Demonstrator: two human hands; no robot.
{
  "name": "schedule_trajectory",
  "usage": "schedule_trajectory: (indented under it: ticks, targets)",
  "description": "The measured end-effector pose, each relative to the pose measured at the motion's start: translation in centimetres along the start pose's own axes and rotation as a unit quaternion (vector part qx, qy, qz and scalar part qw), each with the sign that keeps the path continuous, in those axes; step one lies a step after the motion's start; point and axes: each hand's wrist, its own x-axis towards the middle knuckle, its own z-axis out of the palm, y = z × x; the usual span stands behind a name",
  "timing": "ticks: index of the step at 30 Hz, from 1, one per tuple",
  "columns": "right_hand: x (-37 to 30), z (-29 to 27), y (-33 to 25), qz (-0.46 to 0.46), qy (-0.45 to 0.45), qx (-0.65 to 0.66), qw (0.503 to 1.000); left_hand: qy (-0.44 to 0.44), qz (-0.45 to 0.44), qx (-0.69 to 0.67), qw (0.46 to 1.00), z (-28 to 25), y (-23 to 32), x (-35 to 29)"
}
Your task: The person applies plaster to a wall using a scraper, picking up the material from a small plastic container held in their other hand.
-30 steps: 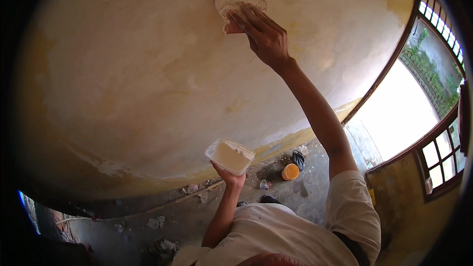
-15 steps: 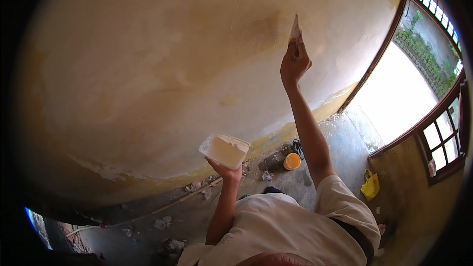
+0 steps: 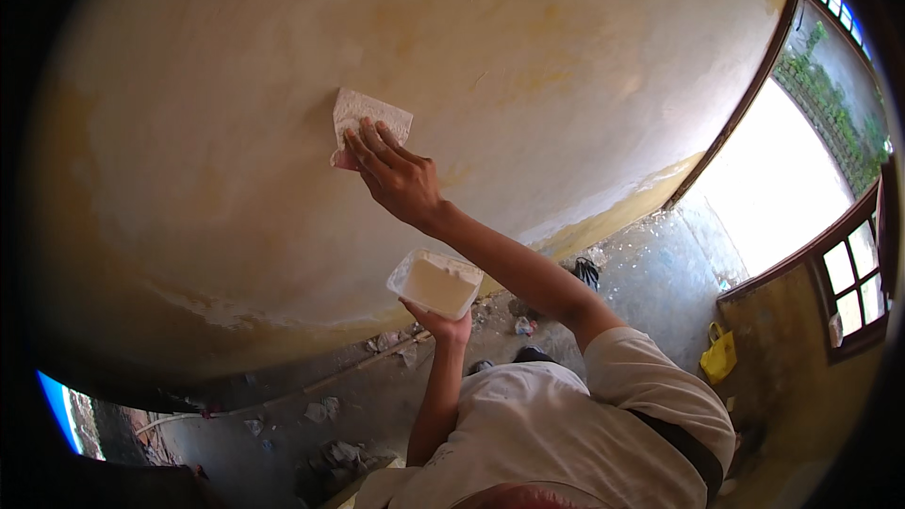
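Note:
My right hand is stretched across to the left, gripping a flat, pale putty spreader with the fingers lying over its face. The spreader is tilted against the wall, which carries smeared whitish filler over yellowish patches. Lower down, my left hand supports a clear plastic tub from beneath. Cream-coloured paste covers the inside of the tub, with a few lumps along its far edge. My right forearm passes just above and right of the tub.
A doorway opens onto bright ground at the right, beside a paned window. On the floor are a yellow bag, a black bag and crumpled litter. A long pole lies along the wall's foot.
My right hand has swept the spreader left and down across the wall, turning its broad face into view. The tub in my left hand has barely moved. My forearm now hides the orange bucket.

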Motion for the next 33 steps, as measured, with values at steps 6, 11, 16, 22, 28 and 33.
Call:
schedule_trajectory:
  ticks: [6,11,16,22,28,33]
  targets:
    - [-0.3,-4.8,2.5,-0.09,-0.078,0.106,0.987,0.007,0.032,0.004,0.999,-0.3,-0.1,0.0]
    - [10.9,-10.7,8.5,-0.16,0.095,-0.032,0.982,-0.009,0.015,-0.01,1.0,0.2,-0.4,0.0]
    - [13.8,-8.6,10.6,-0.182,0.046,-0.152,0.97,-0.019,-0.028,-0.027,0.999,-0.9,-0.5,0.7]
    - [-0.2,-5.3,7.8,-0.196,-0.142,-0.046,0.969,-0.034,-0.035,-0.011,0.999,0.1,-0.7,0.2]
    - [3.7,-10.1,8.7,-0.053,0.028,0.002,0.998,-0.003,-0.024,0.018,1.0,0.7,0.0,0.0]
    - [12.3,-12.1,11.9,0.099,0.176,-0.036,0.979,-0.009,-0.034,0.011,0.999,-0.4,-0.2,0.6]
